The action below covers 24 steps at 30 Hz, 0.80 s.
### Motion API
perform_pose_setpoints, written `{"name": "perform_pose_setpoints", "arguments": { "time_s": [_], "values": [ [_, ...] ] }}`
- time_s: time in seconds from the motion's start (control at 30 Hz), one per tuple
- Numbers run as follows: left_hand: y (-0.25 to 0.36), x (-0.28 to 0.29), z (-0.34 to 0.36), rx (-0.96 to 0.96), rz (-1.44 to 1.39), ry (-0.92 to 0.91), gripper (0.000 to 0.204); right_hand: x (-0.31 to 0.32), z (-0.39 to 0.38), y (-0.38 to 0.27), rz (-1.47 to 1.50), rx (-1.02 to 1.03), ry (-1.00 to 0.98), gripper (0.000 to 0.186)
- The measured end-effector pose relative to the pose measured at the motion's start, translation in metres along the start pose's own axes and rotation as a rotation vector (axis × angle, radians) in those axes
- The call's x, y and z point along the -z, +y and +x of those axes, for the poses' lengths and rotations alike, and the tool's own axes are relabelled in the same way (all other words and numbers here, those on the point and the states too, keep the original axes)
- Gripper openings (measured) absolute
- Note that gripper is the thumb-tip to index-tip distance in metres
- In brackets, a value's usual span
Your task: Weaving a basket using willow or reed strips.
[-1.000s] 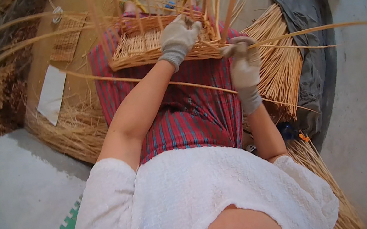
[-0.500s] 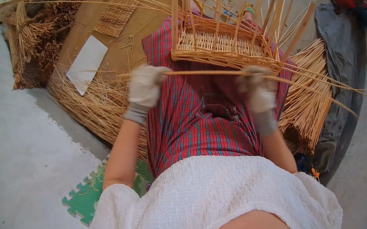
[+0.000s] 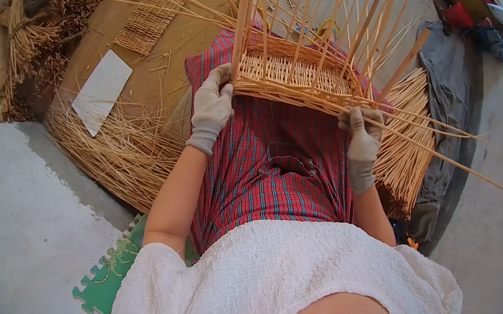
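A half-woven wicker basket (image 3: 295,71) rests on my lap, its upright stakes (image 3: 306,8) fanning up and away. My left hand (image 3: 213,100), in a pale work glove, grips the basket's left corner beside a thick post (image 3: 241,15). At the near right corner my gloved right hand (image 3: 362,134) is closed on the woven edge, thumb up, where the weaving canes run out. From there a long loose cane (image 3: 459,165) trails toward the lower right. The fingertips of both hands are partly hidden.
Loose canes (image 3: 111,154) lie to the left with a white board (image 3: 103,92) on them. Tied bundles (image 3: 25,55) and a woven panel (image 3: 148,22) are farther off. Right of my lap sit a cane bundle (image 3: 401,138) and dark cloth (image 3: 451,77). A green foam mat (image 3: 108,274) is low left.
Before, both hands held a cane stretched across the basket's near side. Now it lies against the basket wall, my left hand has moved up onto the corner, and the right holds the edge.
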State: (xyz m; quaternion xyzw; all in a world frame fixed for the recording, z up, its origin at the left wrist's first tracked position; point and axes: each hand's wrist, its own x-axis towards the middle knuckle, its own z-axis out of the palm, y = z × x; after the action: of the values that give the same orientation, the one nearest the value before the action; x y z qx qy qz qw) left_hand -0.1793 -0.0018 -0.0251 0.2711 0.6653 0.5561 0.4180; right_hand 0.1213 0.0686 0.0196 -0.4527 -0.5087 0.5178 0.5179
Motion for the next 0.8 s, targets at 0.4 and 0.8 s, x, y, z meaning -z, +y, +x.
{"name": "perform_pose_setpoints", "arguments": {
  "time_s": [0.4, 0.8],
  "values": [
    [-0.005, -0.001, 0.004, 0.021, -0.081, -0.032, 0.04, 0.017, 0.06, 0.034, -0.041, -0.25, -0.166, 0.016],
    [0.014, -0.055, 0.012, -0.003, 0.193, -0.363, 0.061, 0.018, 0.058, 0.046, 0.007, -0.219, -0.201, 0.015]
  ]
}}
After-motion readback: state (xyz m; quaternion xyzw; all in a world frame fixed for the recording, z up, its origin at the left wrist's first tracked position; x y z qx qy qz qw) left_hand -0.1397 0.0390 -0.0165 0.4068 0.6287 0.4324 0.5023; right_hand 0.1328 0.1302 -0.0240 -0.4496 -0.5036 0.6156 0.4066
